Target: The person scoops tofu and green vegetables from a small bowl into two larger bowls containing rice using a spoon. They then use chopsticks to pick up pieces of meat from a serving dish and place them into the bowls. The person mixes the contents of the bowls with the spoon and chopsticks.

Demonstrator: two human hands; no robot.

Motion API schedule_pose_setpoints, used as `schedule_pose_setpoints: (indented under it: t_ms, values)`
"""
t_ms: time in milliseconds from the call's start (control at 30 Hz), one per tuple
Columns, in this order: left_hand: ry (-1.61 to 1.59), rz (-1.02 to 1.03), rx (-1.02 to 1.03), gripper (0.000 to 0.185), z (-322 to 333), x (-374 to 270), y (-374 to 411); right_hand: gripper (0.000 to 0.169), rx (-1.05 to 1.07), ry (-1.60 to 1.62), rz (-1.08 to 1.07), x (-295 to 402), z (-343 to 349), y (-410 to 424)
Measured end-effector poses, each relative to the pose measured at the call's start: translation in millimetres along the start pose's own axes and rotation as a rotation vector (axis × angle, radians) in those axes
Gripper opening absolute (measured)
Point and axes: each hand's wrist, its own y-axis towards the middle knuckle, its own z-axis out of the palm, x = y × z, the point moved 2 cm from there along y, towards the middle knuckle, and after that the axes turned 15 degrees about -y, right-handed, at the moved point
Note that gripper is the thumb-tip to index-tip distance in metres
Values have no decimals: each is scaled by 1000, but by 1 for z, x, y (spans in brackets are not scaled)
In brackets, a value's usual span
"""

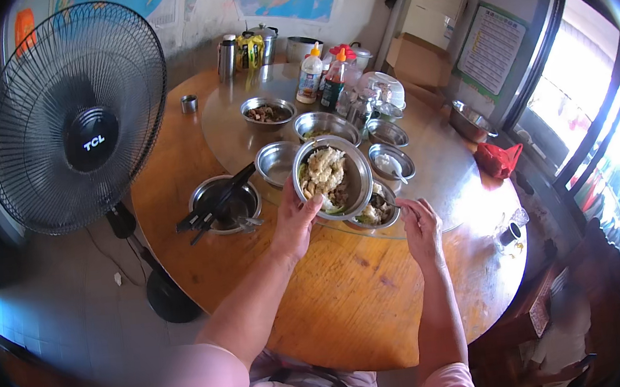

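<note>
My left hand (299,212) grips a metal bowl (364,181) by its near left rim, thumb over the edge. The bowl is tilted towards me and holds rice, greens and pieces of other food. My right hand (425,228) pinches the thin handle of a metal utensil (394,203). Its far end reaches into a second metal bowl (396,215) of rice and greens, which stands on the glass turntable (440,191). The raised bowl partly covers this second bowl. An empty-looking metal bowl (271,160) stands just behind my left hand.
Black-handled utensils (225,196) lie across a metal bowl (192,197) at left. Behind stand a bowl of dark food (267,114), a white-food bowl (391,161) and sauce bottles (309,77). A standing fan (77,133) is beside the round wooden table (342,286). A red bag (498,159) lies right.
</note>
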Motion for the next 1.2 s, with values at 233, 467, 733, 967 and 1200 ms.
schedule_pose_setpoints:
  t_ms: [233, 467, 733, 967, 1200]
  values:
    - [63, -25, -16, 76, -7, -2, 0, 16, -167, 203, -48, 55, -37, 19]
    - [24, -88, -77, 67, -2, -4, -2, 14, 75, 140, -350, 89, -3, 10]
    - [69, -68, -109, 65, 5, -10, -3, 18, 82, 28, -509, 91, 3, 1]
    - [123, 0, -154, 69, 9, -6, -9, 6, 62, 252, -211, 87, 17, -4]
    - [203, 17, -112, 77, 11, -2, -15, 22, 110, 512, 128, 91, 22, 0]
